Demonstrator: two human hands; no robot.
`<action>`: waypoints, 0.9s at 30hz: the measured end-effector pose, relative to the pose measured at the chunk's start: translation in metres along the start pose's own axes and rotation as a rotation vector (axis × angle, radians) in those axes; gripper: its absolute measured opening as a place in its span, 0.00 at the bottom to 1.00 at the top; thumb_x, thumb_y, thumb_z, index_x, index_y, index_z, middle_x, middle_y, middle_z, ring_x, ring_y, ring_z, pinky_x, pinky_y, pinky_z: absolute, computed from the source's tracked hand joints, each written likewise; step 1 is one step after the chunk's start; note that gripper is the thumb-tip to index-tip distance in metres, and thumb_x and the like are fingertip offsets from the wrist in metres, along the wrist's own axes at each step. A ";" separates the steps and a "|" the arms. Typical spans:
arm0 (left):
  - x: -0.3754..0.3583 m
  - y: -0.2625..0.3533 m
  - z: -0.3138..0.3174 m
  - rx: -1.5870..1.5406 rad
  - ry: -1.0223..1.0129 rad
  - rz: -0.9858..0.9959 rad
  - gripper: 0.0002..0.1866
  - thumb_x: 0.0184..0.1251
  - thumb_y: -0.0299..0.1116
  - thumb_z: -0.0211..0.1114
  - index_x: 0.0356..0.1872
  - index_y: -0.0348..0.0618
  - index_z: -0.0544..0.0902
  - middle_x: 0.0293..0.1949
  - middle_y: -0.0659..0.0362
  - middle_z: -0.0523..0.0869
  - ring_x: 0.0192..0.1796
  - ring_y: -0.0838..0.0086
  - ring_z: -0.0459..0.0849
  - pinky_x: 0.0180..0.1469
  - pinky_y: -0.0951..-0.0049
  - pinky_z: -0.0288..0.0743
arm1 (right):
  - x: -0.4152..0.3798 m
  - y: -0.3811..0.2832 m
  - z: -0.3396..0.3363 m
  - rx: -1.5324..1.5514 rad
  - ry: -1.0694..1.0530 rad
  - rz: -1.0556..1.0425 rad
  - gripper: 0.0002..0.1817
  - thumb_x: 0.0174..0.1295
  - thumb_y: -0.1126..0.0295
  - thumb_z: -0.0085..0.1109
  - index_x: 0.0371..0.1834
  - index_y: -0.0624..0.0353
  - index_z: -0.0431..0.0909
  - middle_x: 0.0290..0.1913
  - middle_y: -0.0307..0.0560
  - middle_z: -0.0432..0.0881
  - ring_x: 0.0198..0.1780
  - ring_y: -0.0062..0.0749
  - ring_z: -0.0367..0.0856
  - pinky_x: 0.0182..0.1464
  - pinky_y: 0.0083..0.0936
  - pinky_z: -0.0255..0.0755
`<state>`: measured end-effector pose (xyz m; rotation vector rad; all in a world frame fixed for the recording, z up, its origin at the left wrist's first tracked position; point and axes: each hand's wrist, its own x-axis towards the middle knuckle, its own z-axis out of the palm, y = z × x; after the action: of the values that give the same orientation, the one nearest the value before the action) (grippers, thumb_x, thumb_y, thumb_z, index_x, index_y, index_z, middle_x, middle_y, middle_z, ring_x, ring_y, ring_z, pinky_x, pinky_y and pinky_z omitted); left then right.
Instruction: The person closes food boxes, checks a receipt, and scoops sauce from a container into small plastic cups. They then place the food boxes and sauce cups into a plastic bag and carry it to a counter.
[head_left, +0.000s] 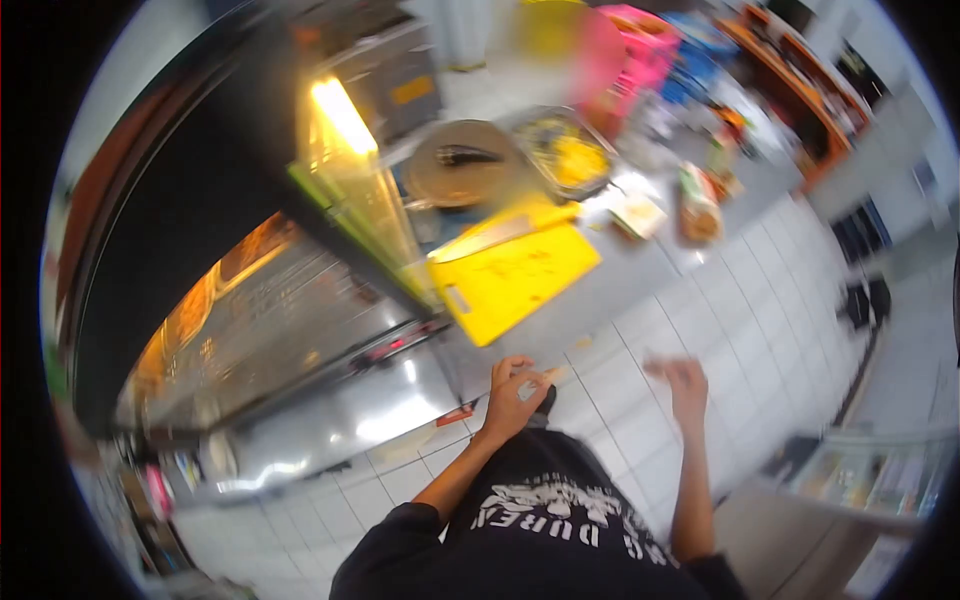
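My left hand (pixel 512 396) is in front of my body, off the counter's front edge. Its fingers are pinched on a small pale tan piece (pixel 552 376), whose kind I cannot make out. To the right, over the tiled floor, my right hand (pixel 684 382) is blurred by motion. Its fingers look drawn together, and what they hold, if anything, is too smeared to name. Nearest to my left hand on the counter lies a yellow cutting board (pixel 515 285) with small crumbs on it. A large knife (pixel 487 240) lies along the board's far side.
Behind the board stand a round brown board (pixel 465 165) with a dark object on it and a tray of yellow food (pixel 578 160). Bagged bread (pixel 700 205) lies to the right. A lit glass display case (pixel 290 300) fills the left. White tiles (pixel 740 290) cover the floor.
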<state>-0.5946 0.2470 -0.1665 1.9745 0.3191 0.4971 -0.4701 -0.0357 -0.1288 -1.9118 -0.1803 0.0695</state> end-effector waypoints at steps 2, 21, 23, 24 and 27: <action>0.017 0.027 0.046 -0.083 -0.114 -0.089 0.07 0.54 0.28 0.74 0.31 0.43 0.83 0.51 0.53 0.77 0.55 0.59 0.73 0.58 0.62 0.67 | 0.061 -0.007 -0.034 0.004 -0.015 -0.060 0.07 0.67 0.72 0.59 0.34 0.65 0.80 0.34 0.50 0.84 0.34 0.31 0.86 0.37 0.22 0.76; 0.207 0.110 0.354 0.043 0.146 -0.287 0.07 0.56 0.24 0.71 0.34 0.41 0.81 0.49 0.53 0.79 0.52 0.64 0.79 0.48 0.69 0.76 | 0.491 0.135 -0.112 -0.340 -0.389 -0.426 0.07 0.62 0.73 0.64 0.42 0.59 0.84 0.43 0.48 0.73 0.42 0.38 0.78 0.44 0.30 0.74; 0.217 0.113 0.376 -0.005 0.180 -0.334 0.08 0.56 0.26 0.73 0.34 0.41 0.81 0.50 0.53 0.79 0.52 0.63 0.79 0.51 0.68 0.74 | 0.500 0.125 -0.125 -0.316 -0.472 -0.377 0.07 0.62 0.73 0.63 0.43 0.57 0.84 0.46 0.49 0.73 0.45 0.43 0.78 0.45 0.33 0.74; 0.218 0.113 0.383 -0.027 0.188 -0.364 0.08 0.56 0.27 0.73 0.34 0.42 0.81 0.50 0.53 0.79 0.52 0.62 0.78 0.53 0.67 0.73 | 0.498 0.121 -0.132 -0.303 -0.514 -0.341 0.08 0.62 0.74 0.63 0.43 0.57 0.84 0.47 0.50 0.73 0.46 0.45 0.77 0.46 0.34 0.74; 0.234 0.097 0.400 0.008 0.192 -0.292 0.07 0.57 0.25 0.72 0.34 0.41 0.81 0.49 0.54 0.79 0.53 0.63 0.78 0.52 0.67 0.74 | 0.495 0.120 -0.141 -0.355 -0.560 -0.516 0.10 0.58 0.75 0.63 0.44 0.54 0.84 0.45 0.49 0.74 0.48 0.44 0.77 0.48 0.35 0.73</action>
<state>-0.1979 -0.0103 -0.1861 1.8507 0.7187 0.4958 0.0484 -0.1279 -0.1734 -2.0945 -1.1175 0.2357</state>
